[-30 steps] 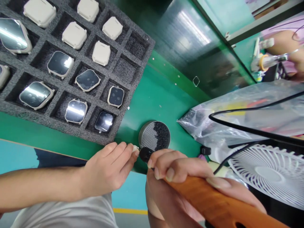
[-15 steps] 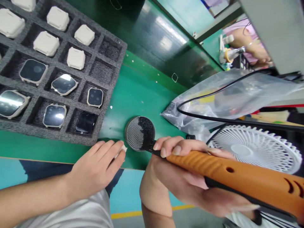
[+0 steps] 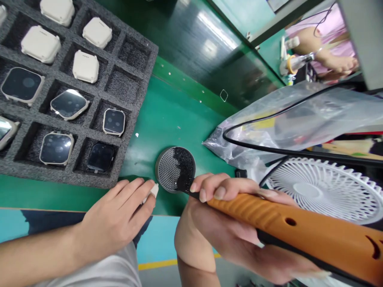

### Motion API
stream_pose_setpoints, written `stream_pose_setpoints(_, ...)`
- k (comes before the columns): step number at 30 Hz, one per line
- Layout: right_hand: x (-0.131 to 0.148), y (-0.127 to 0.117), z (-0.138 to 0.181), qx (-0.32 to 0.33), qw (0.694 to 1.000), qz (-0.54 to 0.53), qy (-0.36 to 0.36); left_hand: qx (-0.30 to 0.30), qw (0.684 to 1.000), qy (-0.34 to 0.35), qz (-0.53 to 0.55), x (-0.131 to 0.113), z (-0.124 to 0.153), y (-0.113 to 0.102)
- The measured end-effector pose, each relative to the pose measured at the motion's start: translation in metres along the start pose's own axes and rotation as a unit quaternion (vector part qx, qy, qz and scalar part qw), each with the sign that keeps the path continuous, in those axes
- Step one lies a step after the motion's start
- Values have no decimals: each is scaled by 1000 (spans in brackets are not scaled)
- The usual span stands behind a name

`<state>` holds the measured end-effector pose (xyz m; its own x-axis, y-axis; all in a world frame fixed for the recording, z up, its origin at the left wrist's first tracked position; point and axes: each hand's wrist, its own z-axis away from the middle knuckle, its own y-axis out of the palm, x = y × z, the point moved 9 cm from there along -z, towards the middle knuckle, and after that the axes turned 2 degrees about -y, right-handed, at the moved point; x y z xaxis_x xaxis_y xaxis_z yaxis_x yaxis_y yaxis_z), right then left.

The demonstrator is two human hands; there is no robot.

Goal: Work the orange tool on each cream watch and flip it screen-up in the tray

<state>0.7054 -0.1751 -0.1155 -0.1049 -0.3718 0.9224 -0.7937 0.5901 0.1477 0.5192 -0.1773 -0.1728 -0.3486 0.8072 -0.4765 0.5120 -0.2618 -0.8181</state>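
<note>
At the near edge of the green table (image 3: 167, 115), the left hand (image 3: 113, 215) pinches a small cream-white piece (image 3: 153, 191) between its fingertips, just beside a round metal-mesh disc (image 3: 170, 169), its perforated face half covered in rough black matter. The right hand (image 3: 224, 239) clenches a ribbed orange handle (image 3: 287, 219), whose black tip (image 3: 185, 185) touches that disc. Farther left lies a grey foam tray (image 3: 60, 175) of cream watch cases (image 3: 85, 66) and glass-faced watches (image 3: 113, 122); to the right — a crumpled clear plastic bag (image 3: 284, 127) and a white fan (image 3: 317, 191).
</note>
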Motion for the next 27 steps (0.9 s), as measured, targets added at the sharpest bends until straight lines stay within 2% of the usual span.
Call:
stream_pose_setpoints(4, 1, 2, 4, -22, 1000, 4, 4, -5, 1000, -7, -5, 0, -1, 2)
stream_pose_setpoints(13, 0, 7, 3, -14, 1000, 20, 12, 1, 1000, 0, -13, 0, -3, 3)
stream_pose_setpoints(16, 11, 1, 4, -39, 998, 43, -11, 5, 1000, 1, -6, 0, -2, 5)
stream_pose_setpoints(19, 26, -7, 6, 0, 997, 69, -30, -2, 1000, -5, -3, 0, -1, 4)
stream_pose_setpoints(22, 27, -13, 12, 48, 996, 69, -12, 0, 1000, -7, -5, 0, -3, 4)
stream_pose_setpoints(25, 24, -6, 20, 70, 997, 27, -17, 4, 1000, -17, 3, 1, -5, 4)
stream_pose_setpoints(27, 19, 2, 24, 56, 998, 11, -6, 2, 1000, -21, 7, 1, -6, 4)
